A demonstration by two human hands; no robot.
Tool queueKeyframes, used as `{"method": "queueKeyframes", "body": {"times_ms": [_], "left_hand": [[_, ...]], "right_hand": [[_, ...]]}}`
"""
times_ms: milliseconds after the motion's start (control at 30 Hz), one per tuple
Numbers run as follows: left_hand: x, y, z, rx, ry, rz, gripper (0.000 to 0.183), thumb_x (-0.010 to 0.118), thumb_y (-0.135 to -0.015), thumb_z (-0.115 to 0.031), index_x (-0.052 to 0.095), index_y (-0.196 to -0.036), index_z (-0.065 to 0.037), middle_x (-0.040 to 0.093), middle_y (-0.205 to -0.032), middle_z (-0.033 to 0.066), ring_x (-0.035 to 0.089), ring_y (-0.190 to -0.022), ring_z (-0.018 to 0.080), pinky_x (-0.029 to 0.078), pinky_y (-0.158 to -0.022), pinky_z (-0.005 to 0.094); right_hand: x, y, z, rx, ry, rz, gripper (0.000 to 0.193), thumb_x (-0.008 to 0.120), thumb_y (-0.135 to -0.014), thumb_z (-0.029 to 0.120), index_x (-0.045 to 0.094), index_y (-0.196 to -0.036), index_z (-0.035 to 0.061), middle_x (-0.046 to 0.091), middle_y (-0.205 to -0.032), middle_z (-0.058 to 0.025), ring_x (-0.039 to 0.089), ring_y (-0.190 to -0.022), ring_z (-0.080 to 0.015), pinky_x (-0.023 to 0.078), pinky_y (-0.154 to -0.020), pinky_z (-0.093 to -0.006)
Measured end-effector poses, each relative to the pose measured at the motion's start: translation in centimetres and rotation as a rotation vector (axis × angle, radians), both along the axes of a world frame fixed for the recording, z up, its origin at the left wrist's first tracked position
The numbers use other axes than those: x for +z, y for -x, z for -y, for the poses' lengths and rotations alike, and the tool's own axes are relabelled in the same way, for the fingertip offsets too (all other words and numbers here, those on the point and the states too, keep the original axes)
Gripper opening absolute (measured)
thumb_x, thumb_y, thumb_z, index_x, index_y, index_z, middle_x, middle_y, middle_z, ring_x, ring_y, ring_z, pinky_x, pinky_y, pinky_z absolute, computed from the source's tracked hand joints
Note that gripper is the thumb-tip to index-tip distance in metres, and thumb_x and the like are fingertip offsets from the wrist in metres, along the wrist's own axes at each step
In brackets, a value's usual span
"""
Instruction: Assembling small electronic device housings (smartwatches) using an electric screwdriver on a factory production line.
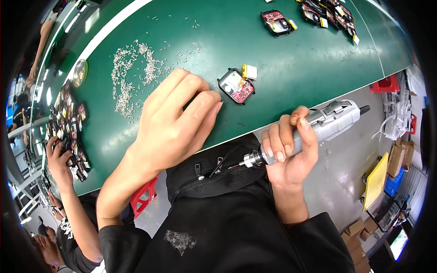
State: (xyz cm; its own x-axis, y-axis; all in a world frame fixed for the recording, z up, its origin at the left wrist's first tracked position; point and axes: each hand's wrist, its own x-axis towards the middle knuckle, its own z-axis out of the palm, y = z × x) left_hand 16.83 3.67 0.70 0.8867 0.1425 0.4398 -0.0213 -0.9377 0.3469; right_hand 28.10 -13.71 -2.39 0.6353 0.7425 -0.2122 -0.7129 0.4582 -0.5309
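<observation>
My right hand [289, 152] grips a silver electric screwdriver [318, 127] off the table's near edge, with its bit pointing left toward my black jacket. My left hand [175, 120] rests on the green table [282, 63], fingers together and curled, beside a scatter of small silver screws [129, 77]; whether it pinches a screw is hidden. Just right of its fingertips lies a small black-framed device with a red circuit board [236, 86] and a yellow-and-white part [249, 71] at its top.
More black-and-red devices lie at the far side [277, 22] and far right [330, 12]. Another person's hand [58, 154] reaches into a group of such devices [68, 123] at the left. A round metal tin [79, 73] sits left of the screws. Cardboard boxes [396, 159] stand on the floor.
</observation>
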Motion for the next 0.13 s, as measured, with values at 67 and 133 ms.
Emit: {"method": "queueKeyframes", "body": {"times_ms": [67, 133], "left_hand": [[0.46, -0.35, -0.16, 0.019, 0.042, 0.007, 0.024, 0.068, -0.066, 0.006, 0.059, -0.087, -0.002, 0.054, -0.087, 0.0113, 0.054, -0.077, 0.0270, 0.045, -0.064, 0.0353], [0.58, -0.72, -0.27, 0.009, 0.110, 0.004, 0.032, 0.068, -0.067, 0.007, 0.060, -0.096, -0.004, 0.056, -0.103, 0.0143, 0.054, -0.091, 0.0293, 0.045, -0.069, 0.0355]], "right_hand": [[-0.06, 0.06, -0.10, 0.002, -0.006, -0.004, 0.008, 0.043, -0.092, 0.016, 0.047, -0.089, 0.0091, 0.036, -0.050, 0.0002, 0.038, -0.039, -0.0115, 0.040, -0.044, -0.0282], [-0.14, 0.04, 0.00, 0.020, -0.005, 0.011, 0.009, 0.044, -0.092, 0.017, 0.047, -0.089, 0.0094, 0.036, -0.049, 0.0000, 0.039, -0.039, -0.0116, 0.040, -0.044, -0.0287]]}}
